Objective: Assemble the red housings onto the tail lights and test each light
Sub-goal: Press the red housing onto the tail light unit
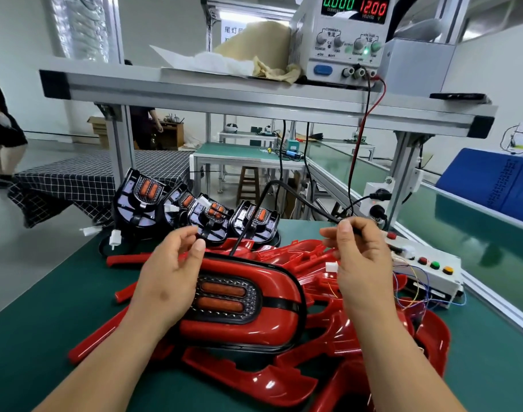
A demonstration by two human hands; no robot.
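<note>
A tail light fitted in a red housing (pixel 279 288) lies on a pile of loose red housings (pixel 254 382) on the green mat. Its lamps are unlit. My left hand (pixel 168 281) hovers over its left end with fingers loosely curled and nothing seen between them. My right hand (pixel 361 263) is raised to the right and pinches the light's black cable (pixel 298 196), which loops up from the light. A white connector (pixel 331 266) shows at that hand's palm edge. Several bare black tail lights (pixel 141 200) stand in a row behind.
A white test box with coloured buttons (pixel 432 270) and thin wires sits at the right. The power supply (pixel 343 40) on the overhead shelf reads 0.000 and 12.00, with red and black leads hanging down. A blue bin (pixel 492 179) is far right. People stand at the left.
</note>
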